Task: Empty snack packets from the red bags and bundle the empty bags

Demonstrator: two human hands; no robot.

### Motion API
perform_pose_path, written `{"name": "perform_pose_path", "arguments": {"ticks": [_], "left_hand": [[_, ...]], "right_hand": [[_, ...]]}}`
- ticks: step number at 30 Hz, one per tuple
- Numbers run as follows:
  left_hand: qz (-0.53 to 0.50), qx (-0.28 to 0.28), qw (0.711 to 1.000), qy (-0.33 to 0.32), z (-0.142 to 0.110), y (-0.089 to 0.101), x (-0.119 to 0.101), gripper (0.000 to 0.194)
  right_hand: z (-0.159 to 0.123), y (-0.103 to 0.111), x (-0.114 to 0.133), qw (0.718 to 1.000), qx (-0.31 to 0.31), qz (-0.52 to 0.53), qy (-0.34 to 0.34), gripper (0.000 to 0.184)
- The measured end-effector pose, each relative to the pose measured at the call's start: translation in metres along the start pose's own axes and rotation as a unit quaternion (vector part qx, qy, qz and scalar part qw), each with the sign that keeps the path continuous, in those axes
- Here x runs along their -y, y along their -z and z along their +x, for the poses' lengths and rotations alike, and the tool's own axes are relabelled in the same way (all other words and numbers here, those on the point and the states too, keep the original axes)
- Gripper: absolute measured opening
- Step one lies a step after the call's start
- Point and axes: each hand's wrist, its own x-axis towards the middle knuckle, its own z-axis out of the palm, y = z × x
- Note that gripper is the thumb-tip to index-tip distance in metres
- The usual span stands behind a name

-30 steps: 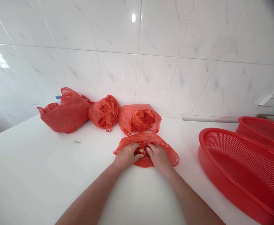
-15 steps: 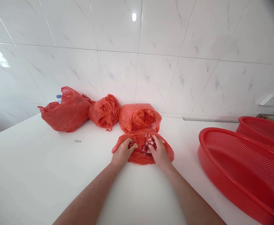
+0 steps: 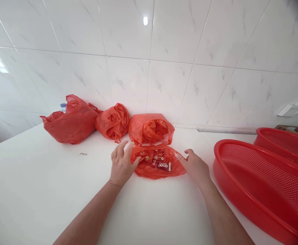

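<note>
A red plastic bag [image 3: 149,174] lies spread open on the white table, with several small red wrapped snack packets [image 3: 163,165] inside it. At the bag's left edge is my left hand [image 3: 121,164], fingers apart, its thumb by a red and gold packet [image 3: 144,156]. My right hand [image 3: 194,166] is over the bag's right edge with thumb and fingers spread. Neither hand holds a packet. Whether the fingertips touch the bag's rim, I cannot tell.
Behind stand three bunched red plastic bags, at left [image 3: 71,124], middle [image 3: 114,122] and right [image 3: 151,129]. A clear bottle with a blue cap [image 3: 63,107] shows behind the left one. Red mesh baskets [image 3: 241,177] occupy the right side. A small scrap [image 3: 83,154] lies on the table [image 3: 62,183].
Both hands have come out of the bag and moved apart to its two sides. The packets, earlier under my fingers, now lie uncovered in the bag.
</note>
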Motion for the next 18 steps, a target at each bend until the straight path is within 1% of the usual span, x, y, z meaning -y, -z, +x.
{"name": "perform_pose_path", "arguments": {"ticks": [2, 3, 4, 5, 6, 7, 8, 9, 10, 11, 12, 13, 15, 17, 18], "left_hand": [[-0.028, 0.021, 0.997, 0.075, 0.003, -0.001, 0.005, 0.058], [-0.063, 0.044, 0.989, 0.126, 0.004, -0.001, 0.006, 0.056], [-0.108, 0.068, 0.975, 0.184, 0.004, -0.001, 0.007, 0.048], [-0.164, 0.092, 0.951, 0.245, 0.005, -0.002, 0.008, 0.038], [-0.229, 0.111, 0.919, 0.302, 0.006, -0.002, 0.009, 0.029], [-0.301, 0.122, 0.880, 0.347, 0.007, -0.001, 0.009, 0.025], [-0.377, 0.126, 0.837, 0.377, 0.008, -0.001, 0.010, 0.026], [-0.448, 0.120, 0.793, 0.395, 0.009, -0.001, 0.012, 0.027], [-0.510, 0.109, 0.751, 0.404, 0.010, 0.000, 0.014, 0.027], [-0.560, 0.094, 0.715, 0.408, 0.011, 0.000, 0.016, 0.026], [-0.596, 0.078, 0.685, 0.411, 0.013, 0.000, 0.019, 0.025], [-0.622, 0.064, 0.661, 0.415, 0.013, 0.000, 0.021, 0.023], [-0.655, 0.047, 0.628, 0.417, 0.014, 0.000, 0.025, 0.023], [-0.673, 0.045, 0.612, 0.413, 0.014, 0.000, 0.028, 0.024], [-0.675, 0.048, 0.612, 0.409, 0.014, 0.000, 0.028, 0.025]], "right_hand": [[0.003, -0.002, -0.010, 0.995, 0.095, 0.034, -0.007, 0.046], [0.004, -0.003, -0.013, 0.988, 0.139, 0.060, -0.003, 0.044], [0.004, -0.004, -0.015, 0.982, 0.169, 0.088, -0.001, 0.041], [0.004, -0.005, -0.014, 0.978, 0.174, 0.118, -0.003, 0.038], [0.003, -0.006, -0.012, 0.978, 0.149, 0.148, -0.011, 0.034], [0.002, -0.007, -0.009, 0.979, 0.098, 0.178, -0.023, 0.031], [0.001, -0.007, -0.005, 0.977, 0.030, 0.206, -0.039, 0.028], [0.000, -0.008, -0.001, 0.970, -0.038, 0.234, -0.055, 0.026], [0.000, -0.008, 0.003, 0.957, -0.093, 0.265, -0.067, 0.024], [0.000, -0.009, 0.005, 0.943, -0.124, 0.300, -0.077, 0.022], [0.000, -0.009, 0.007, 0.925, -0.130, 0.346, -0.089, 0.020], [0.001, -0.010, 0.008, 0.904, -0.116, 0.398, -0.102, 0.016], [0.004, -0.011, 0.007, 0.859, -0.059, 0.495, -0.121, 0.011], [0.008, -0.011, 0.003, 0.819, 0.013, 0.559, -0.127, 0.016], [0.009, -0.010, 0.001, 0.803, 0.050, 0.581, -0.123, 0.021]]}}
